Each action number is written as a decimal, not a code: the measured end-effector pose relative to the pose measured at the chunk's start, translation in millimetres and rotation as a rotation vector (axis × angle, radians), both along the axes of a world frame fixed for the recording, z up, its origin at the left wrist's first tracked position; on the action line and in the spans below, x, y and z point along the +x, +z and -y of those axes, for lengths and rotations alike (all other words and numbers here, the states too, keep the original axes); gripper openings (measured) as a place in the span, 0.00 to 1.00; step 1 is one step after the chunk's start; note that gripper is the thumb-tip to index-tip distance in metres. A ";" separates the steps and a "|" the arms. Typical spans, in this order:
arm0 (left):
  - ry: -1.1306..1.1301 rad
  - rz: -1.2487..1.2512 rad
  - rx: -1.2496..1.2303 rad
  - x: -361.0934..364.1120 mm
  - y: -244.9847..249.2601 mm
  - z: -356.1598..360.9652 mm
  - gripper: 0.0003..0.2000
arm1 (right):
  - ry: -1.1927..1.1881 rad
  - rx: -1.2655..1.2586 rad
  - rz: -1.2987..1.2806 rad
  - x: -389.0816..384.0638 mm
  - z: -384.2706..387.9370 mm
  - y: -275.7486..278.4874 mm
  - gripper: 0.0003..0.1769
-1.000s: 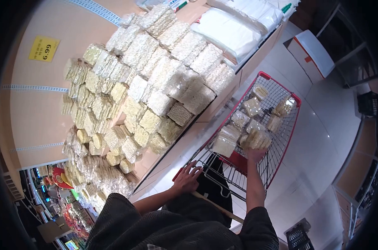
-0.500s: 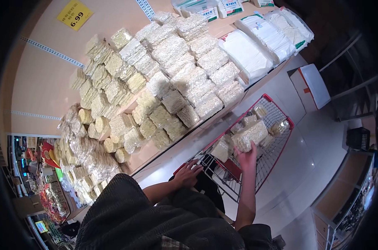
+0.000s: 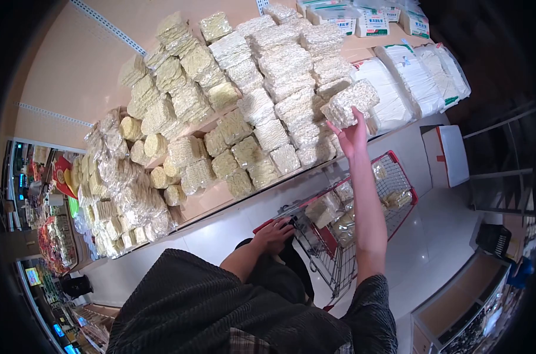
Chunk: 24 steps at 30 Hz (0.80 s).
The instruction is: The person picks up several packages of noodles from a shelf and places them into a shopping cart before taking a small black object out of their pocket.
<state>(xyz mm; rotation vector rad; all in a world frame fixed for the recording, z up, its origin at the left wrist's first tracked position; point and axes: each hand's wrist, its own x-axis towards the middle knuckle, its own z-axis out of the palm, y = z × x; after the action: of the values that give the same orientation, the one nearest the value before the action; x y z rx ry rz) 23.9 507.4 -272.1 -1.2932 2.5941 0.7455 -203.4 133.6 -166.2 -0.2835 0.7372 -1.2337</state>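
My right hand (image 3: 352,134) holds up a pale block of packaged noodles (image 3: 352,104) at the right end of the noodle stacks, in front of the white wrapped packs. Its fingers grip the block's lower right side. Down by my body, my left hand (image 3: 274,235) is closed on the handle end of the shopping cart (image 3: 392,233). Inside the cart lie several clear-wrapped noodle packs (image 3: 324,210). Stacks of yellowish noodle blocks (image 3: 188,101) and paler ones (image 3: 286,62) cover the sloping display.
White wrapped packs (image 3: 383,97) lie at the display's right end, with smaller labelled bags (image 3: 372,22) behind. Beyond the cart stands a white box (image 3: 454,154). A black basket (image 3: 493,241) is at the right, above a low shelf unit (image 3: 463,295). The display edge runs diagonally above the cart.
My right hand has lifted the pale block out of the cart and up to the display. My left hand remains at the cart handle. The view has shifted.
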 end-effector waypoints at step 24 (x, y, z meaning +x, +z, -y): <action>0.023 -0.020 0.069 -4.4 6.4 39.5 0.37 | 0.092 0.059 -0.216 73.4 253.4 -17.4 0.60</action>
<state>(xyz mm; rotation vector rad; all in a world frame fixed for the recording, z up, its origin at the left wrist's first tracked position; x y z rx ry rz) 19.5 467.9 -265.7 -1.3044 2.5488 0.8482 -130.1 -119.7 -183.6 -0.4024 0.9351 -1.1031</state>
